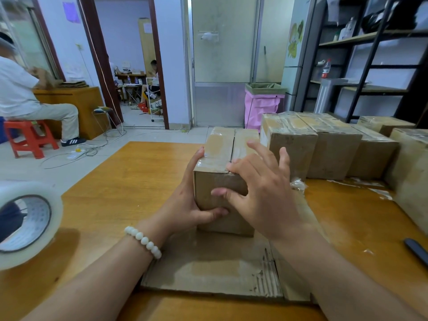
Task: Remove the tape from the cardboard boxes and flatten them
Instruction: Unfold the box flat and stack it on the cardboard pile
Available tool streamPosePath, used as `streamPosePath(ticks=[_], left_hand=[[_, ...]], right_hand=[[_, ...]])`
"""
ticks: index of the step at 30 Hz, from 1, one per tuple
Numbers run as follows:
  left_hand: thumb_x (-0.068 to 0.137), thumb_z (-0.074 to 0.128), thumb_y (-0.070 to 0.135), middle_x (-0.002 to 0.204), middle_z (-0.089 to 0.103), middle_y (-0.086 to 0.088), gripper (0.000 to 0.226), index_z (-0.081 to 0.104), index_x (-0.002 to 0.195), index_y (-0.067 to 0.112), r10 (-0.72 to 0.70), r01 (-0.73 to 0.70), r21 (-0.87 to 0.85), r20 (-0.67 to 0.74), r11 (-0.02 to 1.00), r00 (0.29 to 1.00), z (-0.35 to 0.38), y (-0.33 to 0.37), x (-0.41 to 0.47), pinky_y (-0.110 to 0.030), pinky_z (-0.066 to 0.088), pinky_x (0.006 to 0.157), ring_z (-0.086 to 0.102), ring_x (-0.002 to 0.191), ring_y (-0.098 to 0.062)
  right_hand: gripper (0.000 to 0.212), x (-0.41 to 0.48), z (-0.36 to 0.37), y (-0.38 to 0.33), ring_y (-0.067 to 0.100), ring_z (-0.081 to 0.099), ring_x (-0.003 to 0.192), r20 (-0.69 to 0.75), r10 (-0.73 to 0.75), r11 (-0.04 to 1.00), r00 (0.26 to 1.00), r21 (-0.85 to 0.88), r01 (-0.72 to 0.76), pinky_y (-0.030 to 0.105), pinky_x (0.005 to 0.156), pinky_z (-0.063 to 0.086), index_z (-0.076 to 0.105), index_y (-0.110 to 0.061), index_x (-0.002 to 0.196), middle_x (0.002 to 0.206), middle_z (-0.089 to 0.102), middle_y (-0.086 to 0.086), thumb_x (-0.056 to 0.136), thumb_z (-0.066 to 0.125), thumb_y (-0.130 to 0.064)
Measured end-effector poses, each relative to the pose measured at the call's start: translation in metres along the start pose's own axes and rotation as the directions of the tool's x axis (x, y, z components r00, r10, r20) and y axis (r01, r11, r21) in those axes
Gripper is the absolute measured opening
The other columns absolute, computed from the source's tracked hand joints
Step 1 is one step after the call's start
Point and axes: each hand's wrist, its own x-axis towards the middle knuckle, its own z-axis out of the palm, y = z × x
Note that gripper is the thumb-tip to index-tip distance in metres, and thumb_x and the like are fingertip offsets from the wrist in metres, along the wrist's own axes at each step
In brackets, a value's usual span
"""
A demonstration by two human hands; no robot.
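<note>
A small taped cardboard box [222,154] stands upright on a flattened cardboard sheet [208,269] at the middle of the wooden table [129,181]. My left hand [192,200] grips the box's left side, thumb across the near face, fingers reaching up its left edge. My right hand [261,188] hovers at the box's near top edge, fingers spread; its index fingertip touches the taped seam at the top corner and the thumb lies against the front face. Clear tape covers the box's top flaps.
Several taped boxes [312,144] stand in a row at the right back of the table. A big roll of clear tape [25,223] lies at the left edge. A dark tool [416,250] lies at the right. Tape scraps [298,184] lie beside the boxes. A person sits at far left.
</note>
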Motion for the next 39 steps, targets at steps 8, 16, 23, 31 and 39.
streamPosePath(ticks=[8,16,23,31,39], left_hand=[[0.066,0.078,0.06,0.16,0.015,0.0,0.118,-0.004,0.149,0.041,-0.022,0.022,-0.006,0.014,1.0,1.0,0.0,0.0,0.001,-0.024,0.028,0.115,0.026,0.145,-0.009],[0.065,0.081,0.052,0.152,0.025,0.015,0.119,-0.005,0.146,0.053,-0.029,0.03,-0.038,0.031,0.999,0.999,0.0,0.001,-0.001,-0.016,0.034,0.108,0.035,0.138,0.0],[0.064,0.076,0.066,0.145,0.035,0.029,0.111,-0.005,0.14,0.065,-0.04,0.04,-0.056,0.006,0.998,0.999,0.0,0.002,0.0,-0.016,0.034,0.107,0.039,0.134,0.002],[0.065,0.077,0.065,0.148,0.036,0.012,0.11,-0.004,0.14,0.065,-0.055,0.055,-0.063,0.009,0.997,0.998,0.0,0.004,0.001,-0.015,0.036,0.105,0.04,0.135,0.001],[0.061,0.077,0.069,0.152,0.035,-0.001,0.112,-0.004,0.138,0.067,-0.071,0.071,-0.023,-0.004,0.997,0.997,-0.001,0.001,0.0,-0.028,0.035,0.113,0.039,0.138,-0.008]], right_hand=[[0.033,0.002,-0.003,0.0,0.024,0.058,0.114,-0.043,-0.013,1.0,0.999,0.011,0.013,0.063,0.105,0.021,0.066,-0.016,0.083,0.088,0.067,-0.003,0.092,0.049,-0.042],[0.037,0.001,-0.001,0.0,0.022,0.055,0.111,0.012,-0.005,1.0,1.0,0.025,0.005,0.064,0.102,0.025,0.065,-0.016,0.091,0.094,0.065,-0.001,0.081,0.055,-0.05],[0.041,0.001,-0.004,0.005,0.022,0.055,0.117,-0.017,-0.009,0.998,1.0,0.057,0.01,0.065,0.103,0.022,0.071,-0.017,0.095,0.097,0.069,-0.004,0.089,0.047,-0.05],[0.033,0.001,-0.004,0.005,0.022,0.06,0.114,0.003,-0.075,0.996,0.997,0.058,0.074,0.064,0.102,0.027,0.071,-0.013,0.101,0.102,0.07,0.0,0.089,0.051,-0.037],[0.053,0.001,-0.009,0.012,0.018,0.048,0.122,0.097,-0.036,0.992,0.995,0.122,0.024,0.063,0.105,0.021,0.059,-0.017,0.115,0.107,0.066,-0.002,0.077,0.056,-0.055]])
